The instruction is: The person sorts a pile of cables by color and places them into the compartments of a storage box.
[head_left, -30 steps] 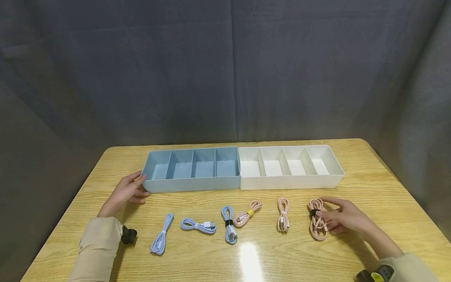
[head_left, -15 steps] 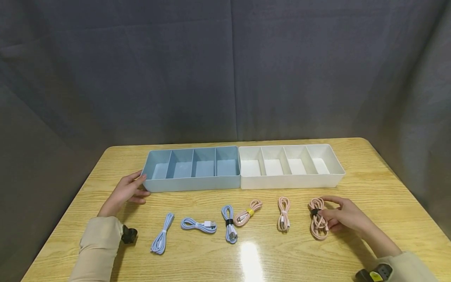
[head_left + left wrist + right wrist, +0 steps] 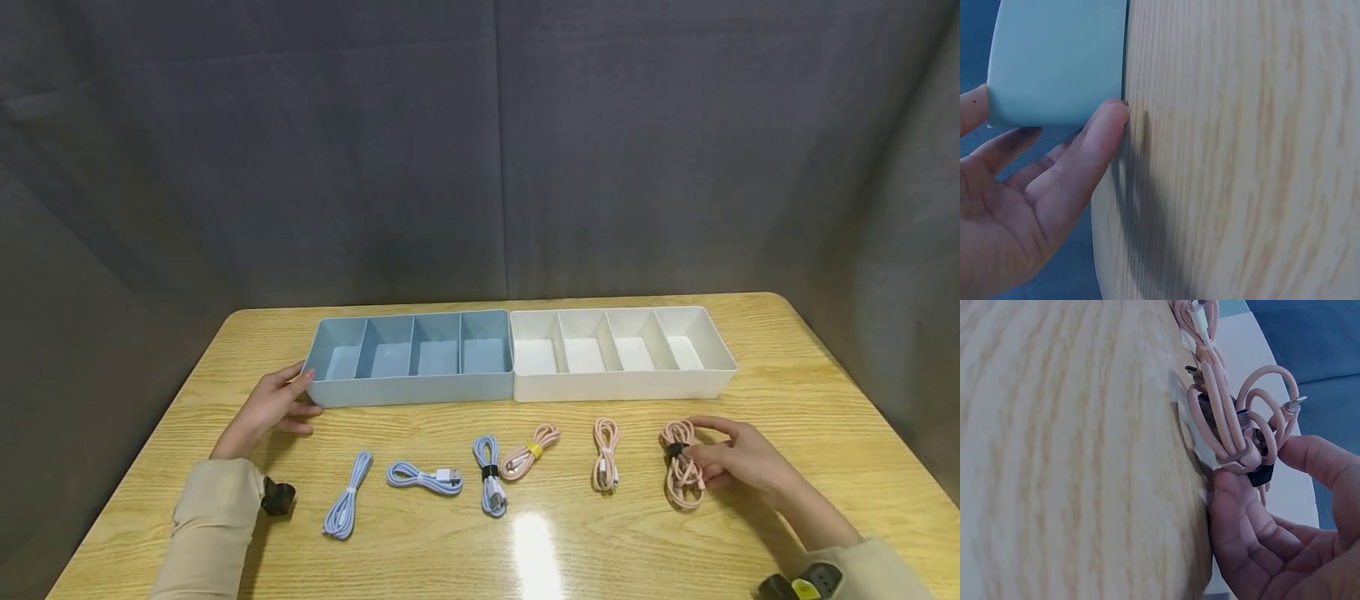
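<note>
My right hand (image 3: 738, 458) pinches a coiled pink charging cable (image 3: 684, 492) between thumb and fingers at its black strap (image 3: 1261, 475). Its loops and metal plugs stick out past the fingertips in the right wrist view. At the other side, my left hand (image 3: 270, 404) touches the left end of a blue divided organizer box (image 3: 412, 390). The thumb lies at the rim, and the other fingers, loosely extended, sit along the end wall (image 3: 1057, 62), one fingertip right at the bottom edge. A white organizer box (image 3: 622, 385) stands end to end with the blue one.
Two more pink cables, one tied in white (image 3: 606, 467) and one in yellow (image 3: 534, 451), lie before the boxes. Further left lie three coiled blue cables (image 3: 491, 487), (image 3: 425, 478), (image 3: 343, 510). A grey curtain (image 3: 502, 150) hangs behind the wooden table (image 3: 420, 558).
</note>
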Available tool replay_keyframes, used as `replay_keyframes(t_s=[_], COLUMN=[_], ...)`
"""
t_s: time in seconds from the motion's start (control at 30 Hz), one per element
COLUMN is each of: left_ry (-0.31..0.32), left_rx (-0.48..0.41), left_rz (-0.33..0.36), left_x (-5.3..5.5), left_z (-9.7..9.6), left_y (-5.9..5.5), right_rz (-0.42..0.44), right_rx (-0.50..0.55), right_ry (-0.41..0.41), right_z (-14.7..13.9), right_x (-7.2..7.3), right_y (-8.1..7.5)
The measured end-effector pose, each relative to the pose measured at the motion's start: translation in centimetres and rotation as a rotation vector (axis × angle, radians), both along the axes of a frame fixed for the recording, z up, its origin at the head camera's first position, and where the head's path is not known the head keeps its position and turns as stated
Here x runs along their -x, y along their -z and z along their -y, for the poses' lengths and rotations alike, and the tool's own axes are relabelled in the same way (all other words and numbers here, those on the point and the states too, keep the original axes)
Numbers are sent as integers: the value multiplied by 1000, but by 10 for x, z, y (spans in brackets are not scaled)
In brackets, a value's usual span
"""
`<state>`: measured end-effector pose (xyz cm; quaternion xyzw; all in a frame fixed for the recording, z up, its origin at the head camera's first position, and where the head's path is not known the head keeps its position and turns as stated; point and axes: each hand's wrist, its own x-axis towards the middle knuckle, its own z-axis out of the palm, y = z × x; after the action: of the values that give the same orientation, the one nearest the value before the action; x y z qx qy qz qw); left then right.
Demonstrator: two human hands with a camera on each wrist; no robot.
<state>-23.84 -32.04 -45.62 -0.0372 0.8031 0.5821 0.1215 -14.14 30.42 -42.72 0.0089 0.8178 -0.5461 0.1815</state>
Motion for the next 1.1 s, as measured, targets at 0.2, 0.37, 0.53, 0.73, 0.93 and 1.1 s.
replay_keyframes(t_s=[0.2,0.37,0.53,0.73,0.93,1.1], left_ry=[0,-4,-4,-5,-19,-20], left_rx=[10,17,11,17,28,46], left_rz=[19,27,28,28,33,39], left_x=[0,1,1,1,2,-1], left_z=[-1,-1,-1,-2,-2,-4], left_y=[-2,-1,-1,-1,-1,-5], right_rz=[16,8,-10,-7,-15,-32], right_rx=[91,135,177,211,256,286], right_ry=[12,13,7,23,35,35], right_z=[-6,-8,-10,-9,-10,-10], right_x=[-1,0,0,1,2,2], right_y=[-1,-5,-8,-12,-14,-18])
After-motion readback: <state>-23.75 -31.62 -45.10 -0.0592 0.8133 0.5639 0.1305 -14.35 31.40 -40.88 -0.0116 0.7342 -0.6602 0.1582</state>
